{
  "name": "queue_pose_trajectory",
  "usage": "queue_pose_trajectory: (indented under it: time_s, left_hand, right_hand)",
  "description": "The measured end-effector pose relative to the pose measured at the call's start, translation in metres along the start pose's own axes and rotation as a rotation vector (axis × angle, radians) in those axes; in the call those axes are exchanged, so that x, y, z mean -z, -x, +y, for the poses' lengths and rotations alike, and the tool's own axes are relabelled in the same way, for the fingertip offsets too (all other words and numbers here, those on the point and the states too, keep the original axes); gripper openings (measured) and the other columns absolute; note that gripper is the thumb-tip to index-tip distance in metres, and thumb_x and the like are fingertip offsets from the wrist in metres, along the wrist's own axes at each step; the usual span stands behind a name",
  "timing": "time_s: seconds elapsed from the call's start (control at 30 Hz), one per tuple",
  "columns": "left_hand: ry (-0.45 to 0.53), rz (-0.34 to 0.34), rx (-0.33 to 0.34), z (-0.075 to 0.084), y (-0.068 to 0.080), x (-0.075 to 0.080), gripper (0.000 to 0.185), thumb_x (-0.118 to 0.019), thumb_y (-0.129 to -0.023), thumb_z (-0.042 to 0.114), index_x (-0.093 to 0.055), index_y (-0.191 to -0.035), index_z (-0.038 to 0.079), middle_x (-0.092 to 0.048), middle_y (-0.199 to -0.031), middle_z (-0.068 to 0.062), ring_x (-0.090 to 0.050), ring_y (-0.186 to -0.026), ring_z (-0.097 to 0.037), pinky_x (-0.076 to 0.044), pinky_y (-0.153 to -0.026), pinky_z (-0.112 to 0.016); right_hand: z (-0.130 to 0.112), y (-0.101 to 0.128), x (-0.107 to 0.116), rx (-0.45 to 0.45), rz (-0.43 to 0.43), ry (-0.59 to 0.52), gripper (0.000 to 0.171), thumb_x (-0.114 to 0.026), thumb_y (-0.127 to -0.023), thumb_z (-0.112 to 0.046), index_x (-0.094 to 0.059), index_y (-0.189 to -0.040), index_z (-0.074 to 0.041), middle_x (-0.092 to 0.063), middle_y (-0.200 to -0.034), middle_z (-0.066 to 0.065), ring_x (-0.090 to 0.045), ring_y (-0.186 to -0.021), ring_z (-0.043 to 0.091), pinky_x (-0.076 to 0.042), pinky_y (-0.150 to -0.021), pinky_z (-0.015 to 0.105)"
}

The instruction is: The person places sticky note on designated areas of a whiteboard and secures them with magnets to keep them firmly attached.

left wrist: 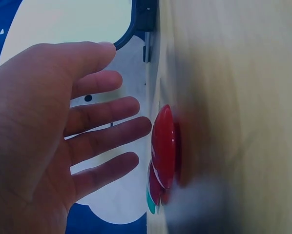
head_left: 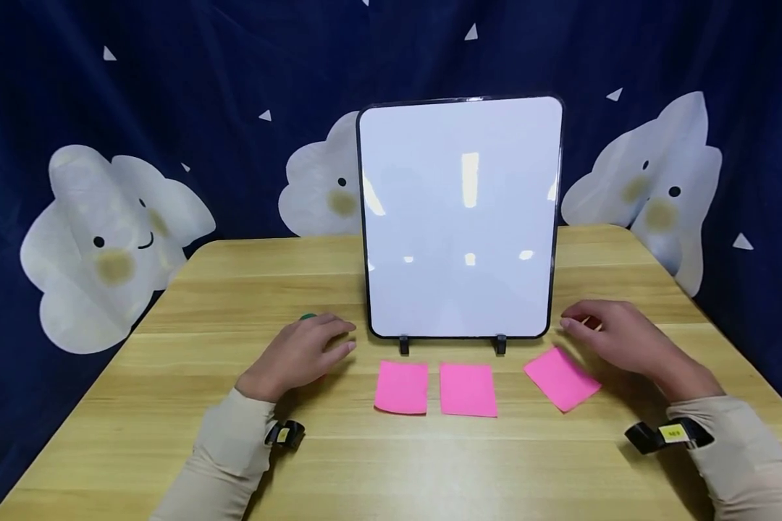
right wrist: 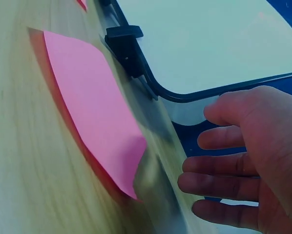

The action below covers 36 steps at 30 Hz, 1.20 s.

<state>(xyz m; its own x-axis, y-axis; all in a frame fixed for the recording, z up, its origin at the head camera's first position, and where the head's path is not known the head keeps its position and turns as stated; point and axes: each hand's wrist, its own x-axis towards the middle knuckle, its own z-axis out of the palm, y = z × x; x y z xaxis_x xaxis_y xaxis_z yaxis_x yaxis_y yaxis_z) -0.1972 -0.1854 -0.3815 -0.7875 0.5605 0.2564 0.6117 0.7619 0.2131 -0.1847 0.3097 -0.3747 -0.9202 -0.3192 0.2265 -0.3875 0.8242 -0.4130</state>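
Note:
A whiteboard (head_left: 459, 217) with a black frame stands upright on two small black feet. In front of it lie three pink sticky notes: a left one (head_left: 401, 387), a middle one (head_left: 467, 389) and a turned right one (head_left: 562, 378) with lifted edges. My left hand (head_left: 295, 356) hovers left of the board, fingers spread and holding nothing. Close to its fingertips sits a glossy red rounded piece (left wrist: 163, 146), with a green piece (left wrist: 151, 196) partly hidden behind. Beyond the right note, my right hand (head_left: 619, 336) is held with loosely bent fingers and nothing in them.
The wooden table (head_left: 430, 470) has rounded far corners. Behind it hangs a dark blue curtain (head_left: 234, 58) printed with white clouds and small triangles. A black wrist camera (head_left: 285, 435) is strapped to the left sleeve, another camera (head_left: 670, 434) to the right.

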Motion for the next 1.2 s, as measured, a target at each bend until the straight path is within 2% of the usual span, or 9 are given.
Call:
queue_pose_trajectory:
  time_s: [0.27, 0.57, 0.83, 0.93, 1.2]
  left_hand:
    - [-0.049, 0.014, -0.044, 0.0, 0.001, 0.0, 0.027, -0.065, -0.098, 0.031, -0.074, -0.115, 0.012, -0.07, -0.112, -0.002, -0.067, -0.101, -0.02, -0.055, -0.084, -0.042]
    - [-0.099, 0.016, -0.046, 0.001, -0.001, 0.005, 0.027, -0.066, -0.097, 0.03, -0.074, -0.115, 0.01, -0.07, -0.111, -0.004, -0.069, -0.098, -0.021, -0.056, -0.082, -0.041]
    - [0.007, 0.013, -0.006, -0.003, -0.004, 0.006, 0.028, -0.065, -0.099, 0.03, -0.073, -0.117, 0.011, -0.069, -0.117, -0.004, -0.067, -0.106, -0.023, -0.055, -0.087, -0.045]
    - [0.017, 0.019, 0.008, -0.005, -0.006, 0.005, 0.027, -0.065, -0.099, 0.03, -0.073, -0.117, 0.012, -0.069, -0.117, -0.003, -0.067, -0.107, -0.023, -0.054, -0.089, -0.045]
    - [0.037, 0.0, 0.091, -0.01, 0.005, 0.005, 0.028, -0.067, -0.097, 0.032, -0.074, -0.116, 0.013, -0.07, -0.114, 0.0, -0.066, -0.102, -0.018, -0.054, -0.088, -0.043]
  right_hand:
    - [-0.005, 0.002, -0.004, -0.001, -0.038, -0.008, 0.017, -0.068, -0.097, -0.028, -0.075, -0.103, -0.013, -0.069, -0.092, -0.006, -0.059, -0.079, 0.012, -0.05, -0.07, 0.034]
    - [-0.01, 0.002, -0.001, -0.006, -0.101, -0.041, 0.011, -0.069, -0.096, -0.025, -0.074, -0.097, -0.014, -0.061, -0.078, -0.009, -0.051, -0.069, 0.01, -0.045, -0.063, 0.027]
    - [-0.012, 0.002, 0.001, -0.087, -0.198, -0.08, 0.023, -0.07, -0.095, -0.034, -0.072, -0.102, -0.012, -0.061, -0.084, -0.004, -0.053, -0.077, 0.016, -0.045, -0.064, 0.029]
    - [-0.011, 0.001, 0.0, -0.106, -0.226, -0.094, 0.025, -0.072, -0.093, -0.035, -0.072, -0.102, -0.012, -0.061, -0.085, -0.003, -0.053, -0.079, 0.017, -0.045, -0.064, 0.029]
    - [-0.009, 0.001, -0.01, -0.095, -0.28, -0.117, 0.022, -0.075, -0.091, -0.029, -0.071, -0.103, -0.011, -0.059, -0.084, -0.003, -0.052, -0.078, 0.017, -0.044, -0.064, 0.028]
